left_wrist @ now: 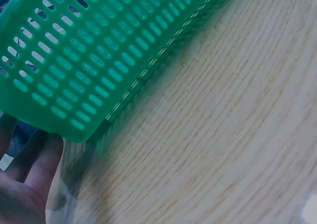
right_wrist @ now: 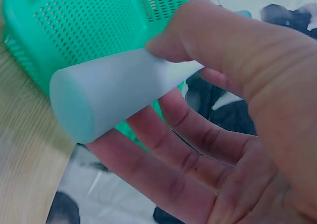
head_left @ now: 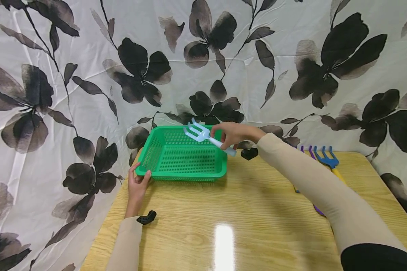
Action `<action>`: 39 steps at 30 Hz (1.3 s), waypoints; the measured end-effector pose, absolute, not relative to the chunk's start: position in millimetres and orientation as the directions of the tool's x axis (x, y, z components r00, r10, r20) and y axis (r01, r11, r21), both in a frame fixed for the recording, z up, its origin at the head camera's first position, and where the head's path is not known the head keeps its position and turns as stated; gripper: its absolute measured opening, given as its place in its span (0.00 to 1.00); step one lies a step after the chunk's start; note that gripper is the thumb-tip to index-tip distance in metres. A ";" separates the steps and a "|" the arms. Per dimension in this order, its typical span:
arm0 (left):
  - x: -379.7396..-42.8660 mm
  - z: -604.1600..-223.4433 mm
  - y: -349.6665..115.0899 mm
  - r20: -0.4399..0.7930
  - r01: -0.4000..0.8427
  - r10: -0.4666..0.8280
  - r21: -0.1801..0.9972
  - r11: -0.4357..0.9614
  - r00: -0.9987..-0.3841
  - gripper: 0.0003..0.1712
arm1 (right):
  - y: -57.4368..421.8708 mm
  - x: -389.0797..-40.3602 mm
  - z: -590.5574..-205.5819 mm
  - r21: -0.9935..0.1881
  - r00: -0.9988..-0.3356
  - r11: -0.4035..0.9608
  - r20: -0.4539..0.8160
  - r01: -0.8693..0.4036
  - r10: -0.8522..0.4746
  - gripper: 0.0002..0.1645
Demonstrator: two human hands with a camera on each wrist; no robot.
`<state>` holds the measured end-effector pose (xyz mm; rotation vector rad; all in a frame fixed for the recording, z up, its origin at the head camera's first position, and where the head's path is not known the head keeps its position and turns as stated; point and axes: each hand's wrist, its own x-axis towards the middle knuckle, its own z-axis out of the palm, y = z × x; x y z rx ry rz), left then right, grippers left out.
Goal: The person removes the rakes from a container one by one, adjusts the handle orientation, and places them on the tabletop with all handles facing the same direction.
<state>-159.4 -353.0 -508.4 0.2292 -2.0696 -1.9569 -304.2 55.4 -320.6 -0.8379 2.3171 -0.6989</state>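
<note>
A green plastic basket (head_left: 186, 175) with slotted sides sits at the back left of the table. My left hand (head_left: 138, 188) holds its near left corner, thumb at the front rim and fingers along the left side. In the left wrist view, fingers (left_wrist: 47, 167) reach beneath the basket's corner (left_wrist: 74, 127). Over the basket's right side, my right hand (head_left: 235, 134) pinches a pale blue hand fork (head_left: 201, 133) by its handle, with the tines pointing left over the basket. The right wrist view shows the thumb and fingers around the whitish handle (right_wrist: 114, 87).
On the wooden table (head_left: 257, 210), a blue garden fork (head_left: 328, 160) with a yellow handle lies at the right. Purple tines (head_left: 311, 151) show beside it, partly hidden by my right sleeve. A floral cloth (head_left: 244, 75) hangs behind the table.
</note>
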 end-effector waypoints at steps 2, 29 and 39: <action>-157.9 -508.6 -353.3 0.089 0.068 -0.301 0.994 0.080 -0.949 0.38 | 66.4 -301.3 -319.9 -0.633 -0.654 0.669 -0.322 -0.389 -0.685 0.30; -160.7 -509.9 -351.5 0.088 0.078 -0.279 0.996 0.046 -0.956 0.39 | 203.7 -228.3 -347.5 -0.760 -0.805 0.602 -0.186 -0.246 -0.563 0.33; -154.9 -491.5 -349.7 0.062 0.054 -0.248 0.998 0.041 -0.967 0.41 | 245.2 -190.3 -364.4 -0.813 -0.852 0.562 -0.180 -0.153 -0.492 0.34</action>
